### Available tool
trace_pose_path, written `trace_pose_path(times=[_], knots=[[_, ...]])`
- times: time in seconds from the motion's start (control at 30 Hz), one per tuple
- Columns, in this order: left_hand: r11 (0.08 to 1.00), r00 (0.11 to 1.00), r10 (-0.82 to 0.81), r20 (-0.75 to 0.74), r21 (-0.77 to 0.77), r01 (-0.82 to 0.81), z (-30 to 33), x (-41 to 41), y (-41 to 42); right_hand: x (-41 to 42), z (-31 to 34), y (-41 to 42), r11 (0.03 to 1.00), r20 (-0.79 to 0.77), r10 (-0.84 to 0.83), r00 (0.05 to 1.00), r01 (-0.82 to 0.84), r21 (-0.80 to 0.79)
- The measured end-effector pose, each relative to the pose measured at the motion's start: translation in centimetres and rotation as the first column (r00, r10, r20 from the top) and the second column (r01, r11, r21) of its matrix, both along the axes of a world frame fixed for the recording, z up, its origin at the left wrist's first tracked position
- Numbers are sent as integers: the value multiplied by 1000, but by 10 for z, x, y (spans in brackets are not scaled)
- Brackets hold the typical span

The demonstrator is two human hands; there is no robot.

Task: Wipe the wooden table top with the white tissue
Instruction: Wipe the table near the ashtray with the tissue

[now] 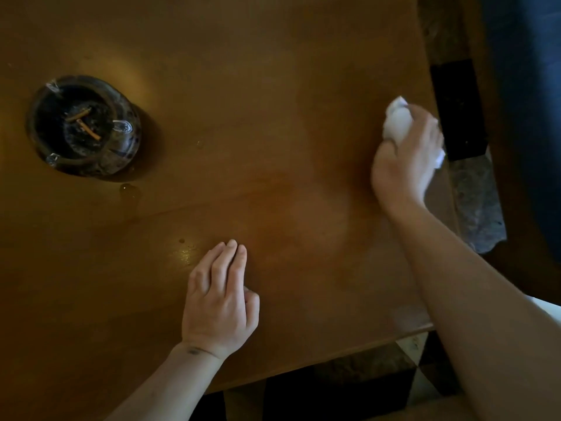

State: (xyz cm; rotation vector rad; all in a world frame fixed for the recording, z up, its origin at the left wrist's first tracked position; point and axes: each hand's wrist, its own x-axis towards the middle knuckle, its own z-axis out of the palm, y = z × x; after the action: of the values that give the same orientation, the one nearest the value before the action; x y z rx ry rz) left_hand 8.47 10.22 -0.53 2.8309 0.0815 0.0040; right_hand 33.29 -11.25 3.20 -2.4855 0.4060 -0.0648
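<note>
Your right hand [406, 156] grips the bunched white tissue [397, 123] against the wooden table top [258, 95], at the edge farthest from the ashtray [83, 126]. Your left hand [220, 299] rests on the table nearer the ashtray, fingers straight, holding nothing. Small droplets [130, 189] lie just beside the ashtray.

We get a dim, warm-toned shot; soft glare patches on the surface [273, 86] beside the ashtray [83, 126], dark corners, slight wide-angle bending, right hand [406, 159] motion-blurred.
</note>
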Motion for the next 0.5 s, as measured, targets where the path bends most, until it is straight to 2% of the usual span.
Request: trace_pose_path(times=[0.07, 0.13, 0.2, 0.27, 0.33, 0.5], knots=[[1000, 1000, -4, 11, 2, 4, -2, -1, 1, 4, -2, 31, 994, 3, 102, 995, -102, -35], [1000, 1000, -10, 25, 27, 10, -3, -2, 1, -20, -3, 63, 947, 4, 320, 947, -320, 14], [999, 1000, -16, 17, 48, 15, -2, -2, 3, -67, -1, 83, 835, 14, 542, 840, -541, 106], [999, 1000, -18, -8, 40, 18, -1, -2, 3, -117, -1, 84, 736, 7, 666, 746, -659, 155], [999, 1000, 0, -30, 32, 1, 1, -2, 5, -156, -5, 69, 696, 1, 705, 709, -693, 185], [1000, 998, 9, -70, 7, -8, 8, 1, 8, -204, -16, 27, 730, 42, 673, 738, -672, 119]])
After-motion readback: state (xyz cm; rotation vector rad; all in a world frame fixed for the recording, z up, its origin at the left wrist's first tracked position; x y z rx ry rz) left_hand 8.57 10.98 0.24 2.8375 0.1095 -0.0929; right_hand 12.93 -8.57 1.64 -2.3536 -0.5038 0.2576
